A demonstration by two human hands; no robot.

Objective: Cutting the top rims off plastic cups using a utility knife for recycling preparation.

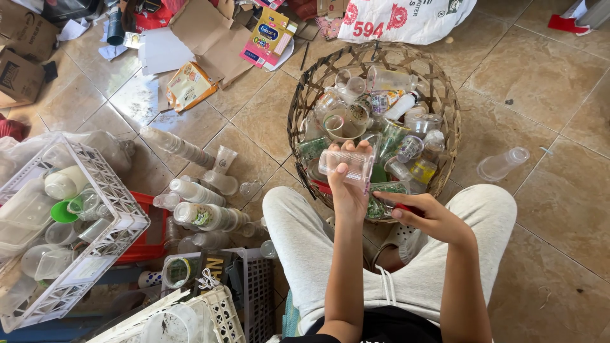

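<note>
Head view: left hand [348, 184] grips clear rectangular plastic container [346, 166], fingers wrapped behind, thumb in front, at 6 o'clock rim of round woven bamboo basket [305, 101]. Right hand [422, 216] at 4 o'clock, fingers curled on a red-handled tool [406, 208].

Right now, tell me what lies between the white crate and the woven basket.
Head view: stacked clear cups on the floor between white crate and woven basket.

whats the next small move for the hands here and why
Probably bring the right hand up to the clear cup and work on it with the red tool. The left hand holds the cup sideways over the basket, while the right hand grips the tool just below it, apart from the cup.
</note>
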